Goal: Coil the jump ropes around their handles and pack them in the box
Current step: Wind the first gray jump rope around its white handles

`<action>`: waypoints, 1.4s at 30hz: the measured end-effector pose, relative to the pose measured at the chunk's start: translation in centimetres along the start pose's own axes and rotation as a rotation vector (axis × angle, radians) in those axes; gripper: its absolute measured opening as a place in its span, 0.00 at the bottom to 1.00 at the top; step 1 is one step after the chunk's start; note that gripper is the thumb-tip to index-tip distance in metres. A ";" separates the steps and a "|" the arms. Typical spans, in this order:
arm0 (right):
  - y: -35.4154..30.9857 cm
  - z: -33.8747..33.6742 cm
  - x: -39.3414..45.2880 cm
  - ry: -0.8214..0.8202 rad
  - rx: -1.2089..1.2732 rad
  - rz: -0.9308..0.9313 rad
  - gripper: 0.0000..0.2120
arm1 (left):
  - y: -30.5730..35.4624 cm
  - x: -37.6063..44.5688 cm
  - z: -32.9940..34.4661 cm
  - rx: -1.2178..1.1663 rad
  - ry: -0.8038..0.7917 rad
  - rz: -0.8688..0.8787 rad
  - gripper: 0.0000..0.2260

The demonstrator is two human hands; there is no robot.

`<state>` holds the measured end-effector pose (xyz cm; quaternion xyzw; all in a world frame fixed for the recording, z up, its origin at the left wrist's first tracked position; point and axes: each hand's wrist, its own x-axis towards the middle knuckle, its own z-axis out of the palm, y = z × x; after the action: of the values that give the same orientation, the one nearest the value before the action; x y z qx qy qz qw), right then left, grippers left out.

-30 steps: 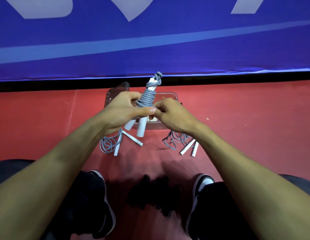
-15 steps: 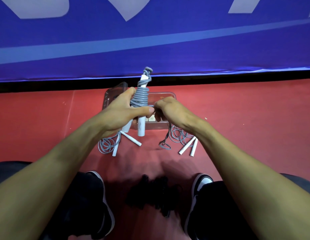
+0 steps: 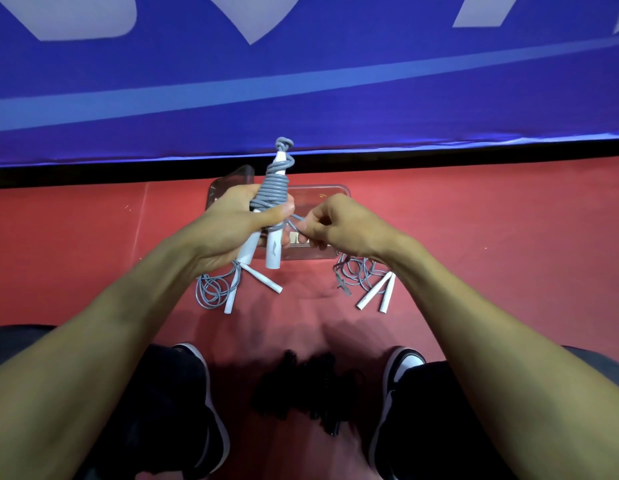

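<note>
A loose jump rope [image 3: 219, 289] lies on the red floor [image 3: 508, 244] at left. The left hand [image 3: 231, 226] grips the coiled jump rope [image 3: 271, 202] by its white handles, held upright above the clear box [image 3: 335, 192] — the right hand [image 3: 339, 223] pinches its grey tail. Another rope [image 3: 366, 282] lies at right.
</note>
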<state>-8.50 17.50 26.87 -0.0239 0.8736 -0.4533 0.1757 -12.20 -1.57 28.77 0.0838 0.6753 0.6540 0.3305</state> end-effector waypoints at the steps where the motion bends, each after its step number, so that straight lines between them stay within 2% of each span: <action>1: 0.1 0.0 -0.1 -0.001 -0.018 -0.001 0.17 | 0.1 0.0 0.0 -0.037 -0.034 -0.018 0.19; 4: -0.1 0.0 -0.1 0.071 -0.107 -0.021 0.16 | 0.1 -0.1 0.1 -0.066 -0.085 -0.035 0.18; 7: -0.3 0.2 0.0 0.182 -0.185 -0.087 0.14 | -0.1 -0.1 0.3 0.007 -0.009 0.019 0.15; 10: -0.4 0.5 -0.1 0.225 -0.217 -0.077 0.19 | -0.2 0.1 0.3 0.135 0.056 0.064 0.10; 14: -0.2 0.0 -0.3 0.246 -0.206 0.075 0.28 | 0.2 0.3 -0.2 0.134 0.169 0.100 0.09; 20: -0.3 -0.5 -0.1 0.176 -0.096 0.057 0.21 | -0.1 0.4 -1.2 0.179 0.303 0.131 0.11; 24: -0.1 -0.4 0.0 0.205 -0.100 -0.037 0.15 | 0.4 0.5 -0.8 -0.028 0.228 0.010 0.02; 27: 0.5 -0.2 0.1 0.217 -0.168 -0.042 0.12 | 0.7 0.5 -0.5 -0.115 0.187 -0.036 0.08; 31: 0.6 -0.1 0.1 0.175 -0.258 -0.024 0.10 | 0.3 0.5 -0.5 -0.010 0.172 0.001 0.09; 37: 0.1 0.1 0.2 0.288 -0.160 -0.033 0.06 | 0.3 0.8 -0.3 0.001 0.273 0.022 0.07; 42: 0.5 0.2 0.3 0.382 -0.238 -0.018 0.11 | 0.2 0.9 0.0 -0.016 0.336 0.036 0.10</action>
<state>-8.68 17.59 26.24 0.0341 0.9380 -0.3449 -0.0010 -12.95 -1.02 28.69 -0.0172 0.7142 0.6701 0.2015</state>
